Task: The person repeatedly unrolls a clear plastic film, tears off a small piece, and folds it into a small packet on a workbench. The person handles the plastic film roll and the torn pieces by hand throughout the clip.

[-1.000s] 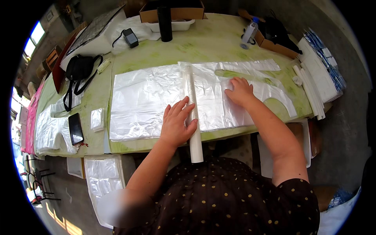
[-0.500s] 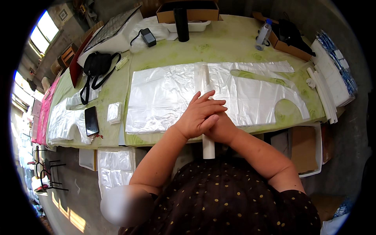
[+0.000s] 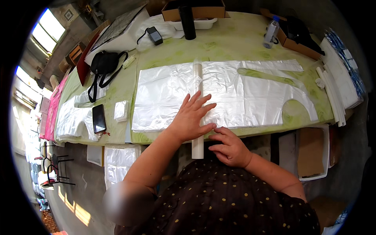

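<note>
Mid part of the white roll (image 3: 197,149) is hidden under L hand (image 3: 191,118); its far end is blurred into the clear plastic film (image 3: 164,92), so hard to tell where it stops. Pale blur covers part of L upper arm. Contents of far R carton (image 3: 300,49) too dark to ID. L hand: fingers spread, laid over the roll, not wrapped around it. R hand (image 3: 232,149): fingers half bent, nothing seen in grasp, just R of the roll's near end; can't tell if fingertips touch it.

Vs 0.5 s ago: hands were crossed over the roll, now apart; R hand has moved to R near side. Roll has shifted L along the film.

Roll's near end overhangs the table's near edge; film's near edge sits close to that edge. Green cloth (image 3: 219,43) shows wide betw. film and black cylinder (image 3: 187,22), less so betw. film's R end and white rods (image 3: 332,96). On L, only a narrow strip betw. film and small clear packet (image 3: 121,111); phone (image 3: 99,118) further L.
</note>
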`<action>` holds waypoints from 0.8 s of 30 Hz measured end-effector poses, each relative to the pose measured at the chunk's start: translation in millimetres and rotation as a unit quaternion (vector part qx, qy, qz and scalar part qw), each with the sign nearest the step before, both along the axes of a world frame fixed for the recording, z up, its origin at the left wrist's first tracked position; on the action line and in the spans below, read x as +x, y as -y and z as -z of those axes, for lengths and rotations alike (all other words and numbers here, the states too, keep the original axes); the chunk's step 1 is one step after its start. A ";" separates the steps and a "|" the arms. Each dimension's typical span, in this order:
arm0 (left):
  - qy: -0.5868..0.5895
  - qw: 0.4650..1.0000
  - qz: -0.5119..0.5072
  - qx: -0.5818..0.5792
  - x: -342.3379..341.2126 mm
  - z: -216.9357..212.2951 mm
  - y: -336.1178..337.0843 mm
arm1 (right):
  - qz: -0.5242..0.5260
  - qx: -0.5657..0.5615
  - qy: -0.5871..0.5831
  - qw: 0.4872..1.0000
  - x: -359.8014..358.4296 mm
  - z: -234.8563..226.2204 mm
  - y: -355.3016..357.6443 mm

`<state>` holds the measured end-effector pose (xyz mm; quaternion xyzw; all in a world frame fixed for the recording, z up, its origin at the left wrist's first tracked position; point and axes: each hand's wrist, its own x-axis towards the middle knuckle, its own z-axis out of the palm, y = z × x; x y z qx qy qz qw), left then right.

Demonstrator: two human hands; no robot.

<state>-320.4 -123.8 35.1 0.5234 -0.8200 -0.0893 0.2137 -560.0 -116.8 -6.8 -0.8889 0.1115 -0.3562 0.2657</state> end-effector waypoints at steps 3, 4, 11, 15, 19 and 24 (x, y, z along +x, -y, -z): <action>0.044 0.992 -0.107 0.059 15.7 6.1 -18.9 | 0.011 0.005 0.004 1.000 -8.7 2.8 -2.1; 0.057 0.983 -0.156 0.073 24.1 -2.1 -23.7 | 0.023 0.006 0.004 1.000 -13.9 4.0 -2.0; 0.035 0.968 -0.244 -0.038 30.5 -15.4 -44.0 | 0.052 0.021 0.044 0.997 -30.0 9.1 -8.5; 0.108 0.926 -0.341 0.122 51.5 12.3 -41.0 | 0.046 0.017 0.047 0.998 -34.3 8.6 -9.9; 0.167 0.884 -0.433 0.054 92.9 9.4 -33.3 | 0.087 0.037 0.062 0.994 -47.3 16.7 -14.2; 0.132 0.855 -0.479 0.146 97.6 11.0 -18.0 | 0.061 0.009 0.062 0.996 -48.0 14.2 -13.1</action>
